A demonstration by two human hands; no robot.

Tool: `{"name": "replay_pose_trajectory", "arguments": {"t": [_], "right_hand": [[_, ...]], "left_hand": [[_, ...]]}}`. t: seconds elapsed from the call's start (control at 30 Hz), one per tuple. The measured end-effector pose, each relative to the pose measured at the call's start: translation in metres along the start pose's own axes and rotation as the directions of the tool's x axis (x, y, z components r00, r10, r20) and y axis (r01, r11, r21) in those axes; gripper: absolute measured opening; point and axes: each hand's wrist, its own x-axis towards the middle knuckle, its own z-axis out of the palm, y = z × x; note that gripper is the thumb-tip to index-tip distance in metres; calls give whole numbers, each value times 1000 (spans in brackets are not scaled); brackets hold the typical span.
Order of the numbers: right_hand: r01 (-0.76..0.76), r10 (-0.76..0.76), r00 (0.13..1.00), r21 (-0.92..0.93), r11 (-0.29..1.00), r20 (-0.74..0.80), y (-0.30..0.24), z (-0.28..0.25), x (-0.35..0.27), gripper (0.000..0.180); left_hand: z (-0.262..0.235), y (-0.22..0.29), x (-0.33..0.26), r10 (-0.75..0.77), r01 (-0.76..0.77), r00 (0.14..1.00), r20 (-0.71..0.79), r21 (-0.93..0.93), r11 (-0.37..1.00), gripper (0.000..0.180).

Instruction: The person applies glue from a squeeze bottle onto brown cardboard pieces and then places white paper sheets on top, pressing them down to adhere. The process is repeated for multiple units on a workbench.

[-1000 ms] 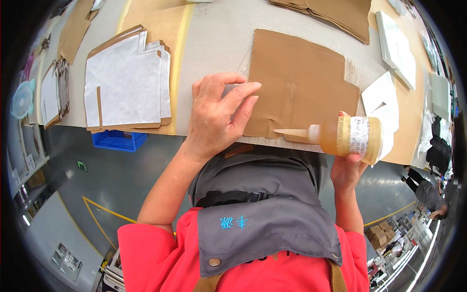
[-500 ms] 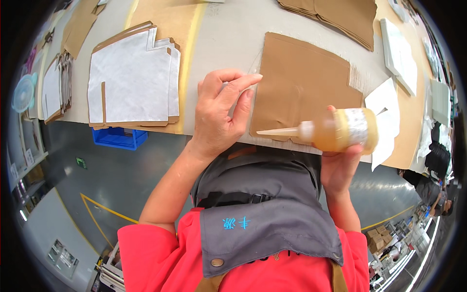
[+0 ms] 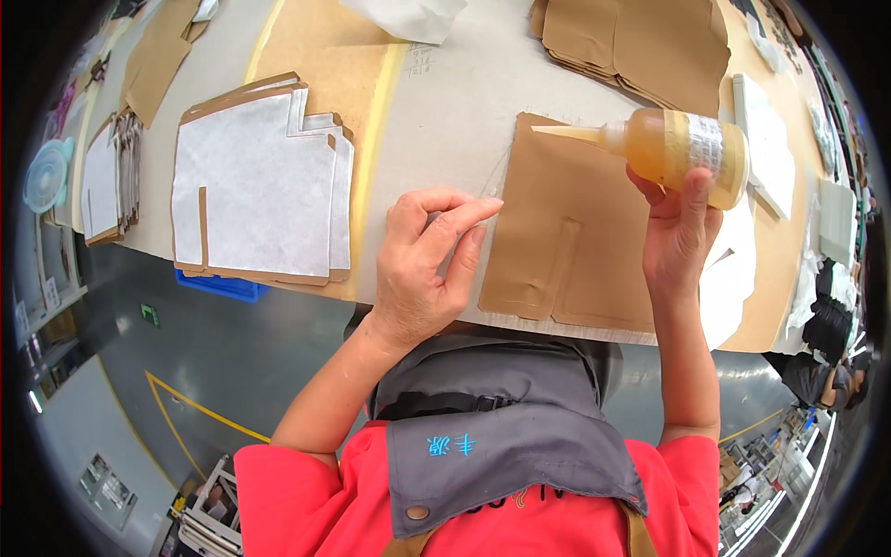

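Note:
A flat brown cardboard piece (image 3: 594, 232) with folded flaps lies on the table near its front edge. My right hand (image 3: 677, 223) grips a squeeze bottle of amber glue (image 3: 682, 153), held sideways with its long nozzle pointing left above the upper left corner of the cardboard. My left hand (image 3: 427, 265) rests at the cardboard's left edge, fingers spread, the index fingertip touching that edge. It holds nothing.
A stack of white-faced cut sheets (image 3: 260, 186) lies to the left on the table (image 3: 445, 102). More brown cardboard stacks (image 3: 640, 37) lie at the back, white pieces (image 3: 770, 139) at the right. A blue bin (image 3: 218, 286) sits under the table edge.
My right hand has lifted the glue bottle up and away over the cardboard, nozzle now near its upper left corner. My left hand has slid left, off the cardboard to its edge.

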Motion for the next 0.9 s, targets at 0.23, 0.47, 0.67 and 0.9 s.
{"name": "replay_pose_trajectory", "arguments": {"t": [0.23,0.47,0.67,0.9], "right_hand": [[-32,32,999,-4,999,-6,5,-1,0,49],[-91,93,993,-26,996,78,0,-8,-24,48],[-139,141,989,-48,989,47,-2,-16,-51,60],[-115,121,990,-89,989,71,-4,-16,-81,77]], "left_hand": [[0,-2,0,7,-7,1000,10,-1,1000,28],[0,0,0,8,-8,1000,-12,12,1000,29],[2,-2,-1,21,-21,999,-34,6,1000,29],[3,-2,-2,15,-15,999,-49,12,1000,28]]}}
